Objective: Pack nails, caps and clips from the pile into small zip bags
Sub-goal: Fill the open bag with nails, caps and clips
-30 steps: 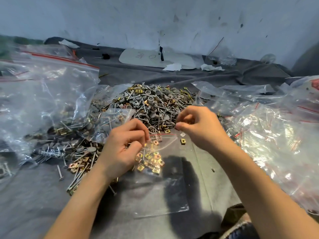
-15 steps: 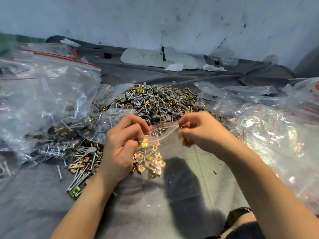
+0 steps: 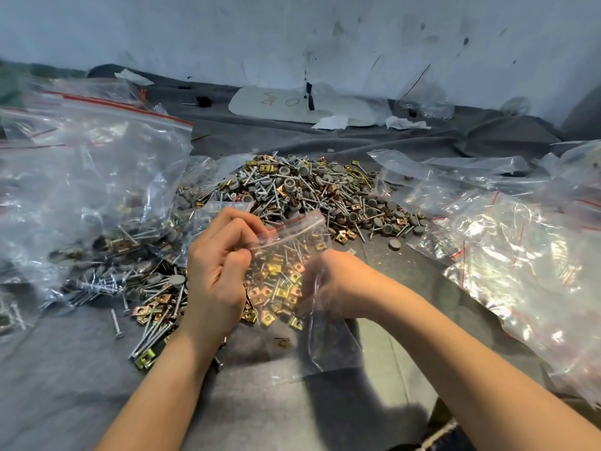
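While the left hand (image 3: 218,271) pinches the zip bag (image 3: 292,242) top, the right hand (image 3: 338,284) grips its side

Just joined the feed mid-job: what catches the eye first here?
The heap of nails, grey caps and gold clips at centre back. In front of it, the left hand and right hand hold a small zip bag over loose clips. Crinkled clear bags flank both sides.
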`<state>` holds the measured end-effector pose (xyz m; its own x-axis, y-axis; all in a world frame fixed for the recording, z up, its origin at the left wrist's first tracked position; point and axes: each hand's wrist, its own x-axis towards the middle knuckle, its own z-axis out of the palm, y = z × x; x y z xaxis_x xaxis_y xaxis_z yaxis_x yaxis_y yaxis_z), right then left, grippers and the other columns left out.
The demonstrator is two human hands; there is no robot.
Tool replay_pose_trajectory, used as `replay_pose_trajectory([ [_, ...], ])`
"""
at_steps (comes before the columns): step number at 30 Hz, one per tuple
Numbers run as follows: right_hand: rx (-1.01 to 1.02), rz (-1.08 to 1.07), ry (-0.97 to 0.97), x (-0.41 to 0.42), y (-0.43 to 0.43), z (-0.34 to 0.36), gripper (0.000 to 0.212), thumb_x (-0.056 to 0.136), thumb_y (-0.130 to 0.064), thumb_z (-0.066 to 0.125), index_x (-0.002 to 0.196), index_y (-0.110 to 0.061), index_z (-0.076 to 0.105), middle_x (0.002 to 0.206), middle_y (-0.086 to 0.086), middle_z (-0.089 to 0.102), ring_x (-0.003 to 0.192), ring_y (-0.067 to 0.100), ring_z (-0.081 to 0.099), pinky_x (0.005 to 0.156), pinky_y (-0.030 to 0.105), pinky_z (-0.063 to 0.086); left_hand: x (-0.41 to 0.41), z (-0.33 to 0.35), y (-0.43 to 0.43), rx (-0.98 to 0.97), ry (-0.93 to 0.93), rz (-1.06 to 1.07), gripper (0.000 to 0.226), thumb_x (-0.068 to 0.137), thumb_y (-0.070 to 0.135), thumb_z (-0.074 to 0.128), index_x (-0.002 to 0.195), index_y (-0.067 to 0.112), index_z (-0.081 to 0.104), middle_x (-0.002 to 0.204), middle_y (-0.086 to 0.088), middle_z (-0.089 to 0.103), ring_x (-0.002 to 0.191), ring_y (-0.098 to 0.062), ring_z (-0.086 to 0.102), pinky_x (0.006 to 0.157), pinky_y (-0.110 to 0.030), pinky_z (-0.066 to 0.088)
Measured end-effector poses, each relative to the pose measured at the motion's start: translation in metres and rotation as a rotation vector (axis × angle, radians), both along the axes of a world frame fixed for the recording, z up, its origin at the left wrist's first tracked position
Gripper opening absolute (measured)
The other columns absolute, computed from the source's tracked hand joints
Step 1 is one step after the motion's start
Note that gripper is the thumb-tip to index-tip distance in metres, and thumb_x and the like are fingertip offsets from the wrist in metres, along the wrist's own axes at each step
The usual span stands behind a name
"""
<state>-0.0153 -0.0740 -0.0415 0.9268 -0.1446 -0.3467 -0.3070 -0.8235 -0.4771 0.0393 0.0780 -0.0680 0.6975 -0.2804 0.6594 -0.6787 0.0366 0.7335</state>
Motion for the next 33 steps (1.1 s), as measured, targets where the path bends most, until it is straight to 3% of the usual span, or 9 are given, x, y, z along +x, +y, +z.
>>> replay_pose_trajectory([
  [3, 0.051, -0.001, -0.001, -0.001, -0.004, 0.005, 0.016, 0.084, -0.007, 0.068, 0.1, -0.006, 0.066, 0.099, 0.008, 0.066, 0.082, 0.02, 0.061, 0.056, 0.02, 0.05, 0.0, 0.0, 0.0, 0.009, -0.014, 0.0, 0.02, 0.077, 0.016, 0.037, 0.062, 0.006, 0.043, 0.087, -0.004, 0.057, 0.082, -0.008, 0.052, 0.072, -0.022, 0.04],
  [5, 0.122, -0.055, -0.021, -0.002, -0.01, 0.008, 0.013, 0.082, -0.005, 0.068, 0.092, -0.01, 0.061, 0.095, 0.005, 0.064, 0.084, 0.019, 0.063, 0.065, 0.026, 0.055, 0.001, -0.001, 0.0, 0.008, -0.005, -0.002, 0.02, 0.078, 0.016, 0.037, 0.061, 0.005, 0.043, 0.087, 0.0, 0.057, 0.083, -0.008, 0.052, 0.072, -0.023, 0.041],
  [9, 0.24, -0.164, -0.043, -0.005, -0.026, 0.011, 0.01, 0.082, -0.001, 0.069, 0.088, -0.008, 0.064, 0.081, 0.008, 0.068, 0.065, 0.015, 0.065, 0.058, 0.025, 0.057, 0.002, -0.003, 0.001, 0.007, 0.002, -0.025, 0.02, 0.078, 0.017, 0.037, 0.062, 0.007, 0.044, 0.087, 0.001, 0.057, 0.083, -0.01, 0.054, 0.073, -0.031, 0.044],
  [13, 0.361, -0.208, -0.167, -0.009, -0.038, 0.018, 0.007, 0.081, -0.001, 0.071, 0.085, -0.003, 0.067, 0.079, 0.015, 0.072, 0.063, 0.016, 0.065, 0.063, 0.027, 0.058, 0.003, -0.004, -0.001, 0.035, -0.022, -0.026, 0.016, 0.077, 0.016, 0.037, 0.064, 0.009, 0.045, 0.082, -0.003, 0.057, 0.078, -0.009, 0.053, 0.068, -0.022, 0.042],
  [16, 0.469, -0.26, -0.424, -0.01, -0.041, 0.026, 0.013, 0.081, 0.003, 0.07, 0.079, -0.009, 0.068, 0.071, 0.009, 0.072, 0.061, 0.015, 0.065, 0.062, 0.026, 0.058, 0.003, -0.005, -0.005, 0.16, -0.075, 0.011, 0.013, 0.08, 0.018, 0.041, 0.083, 0.016, 0.053, 0.076, -0.001, 0.056, 0.069, -0.005, 0.052, 0.063, -0.012, 0.039],
  [18, 0.516, -0.284, -0.566, -0.01, -0.04, 0.031, 0.022, 0.081, 0.005, 0.068, 0.076, -0.016, 0.07, 0.065, 0.001, 0.07, 0.061, 0.013, 0.067, 0.06, 0.022, 0.056, 0.003, -0.007, -0.009, 0.257, -0.113, 0.029, 0.02, 0.085, 0.023, 0.046, 0.102, 0.021, 0.057, 0.082, 0.001, 0.057, 0.074, -0.003, 0.056, 0.067, -0.013, 0.047],
  [23, 0.643, -0.225, -0.588, -0.014, -0.024, 0.036, 0.019, 0.083, 0.006, 0.066, 0.079, -0.012, 0.071, 0.063, 0.004, 0.07, 0.059, 0.011, 0.067, 0.058, 0.02, 0.054, 0.003, -0.009, -0.012, 0.399, -0.192, 0.085, 0.038, 0.085, 0.038, 0.06, 0.118, 0.018, 0.064, 0.092, 0.004, 0.056, 0.08, -0.001, 0.054, 0.078, -0.003, 0.041],
  [28, 0.719, -0.382, -0.718, -0.013, -0.028, 0.04, 0.019, 0.083, 0.006, 0.065, 0.079, -0.012, 0.07, 0.063, 0.003, 0.069, 0.058, 0.012, 0.066, 0.062, 0.024, 0.058, 0.004, -0.008, -0.011, 0.378, -0.183, 0.118, 0.027, 0.087, 0.028, 0.057, 0.104, 0.013, 0.071, 0.091, 0.002, 0.057, 0.076, -0.007, 0.055, 0.071, -0.008, 0.043],
  [33, 0.846, -0.306, -0.537, -0.015, -0.021, 0.039, 0.014, 0.083, 0.009, 0.063, 0.082, -0.004, 0.068, 0.064, 0.006, 0.069, 0.057, 0.013, 0.065, 0.059, 0.024, 0.057, 0.0, -0.009, -0.013, 0.402, -0.133, 0.077, 0.039, 0.088, 0.044, 0.054, 0.104, 0.013, 0.071, 0.095, -0.001, 0.065, 0.085, -0.012, 0.064, 0.078, -0.024, 0.051],
])
